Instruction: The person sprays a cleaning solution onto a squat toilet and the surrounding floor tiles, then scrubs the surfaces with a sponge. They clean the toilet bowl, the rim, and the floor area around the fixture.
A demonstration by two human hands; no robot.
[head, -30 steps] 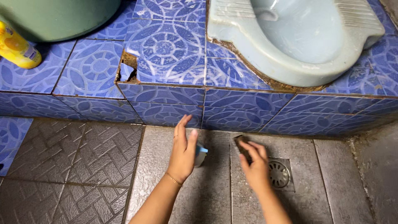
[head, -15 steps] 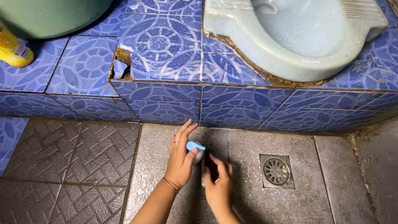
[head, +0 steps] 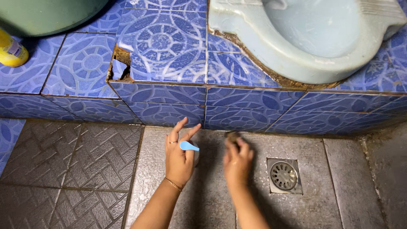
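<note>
My left hand [head: 179, 156] rests on the grey floor tile [head: 203, 199] with fingers spread, and a small light-blue handle or spout [head: 189, 146] sticks out from under the palm. Whatever it belongs to is hidden beneath the hand. My right hand [head: 237, 162] is blurred, pressed on the floor a little to the right, fingers closed over a dark brownish scrubber [head: 232, 136] whose tip shows past the fingertips near the foot of the blue tiled step [head: 169, 104].
A square floor drain [head: 284, 175] lies right of my right hand. Above the step sits a pale blue squat toilet pan [head: 313, 38], a broken tile gap [head: 119, 70], a green bucket [head: 46, 15] and a yellow bottle [head: 12, 51]. Dark patterned tiles [head: 63, 169] lie left.
My right hand with the scrubber slid left toward my left hand, then moved forward and right again toward the step. My left hand stayed in place on the floor.
</note>
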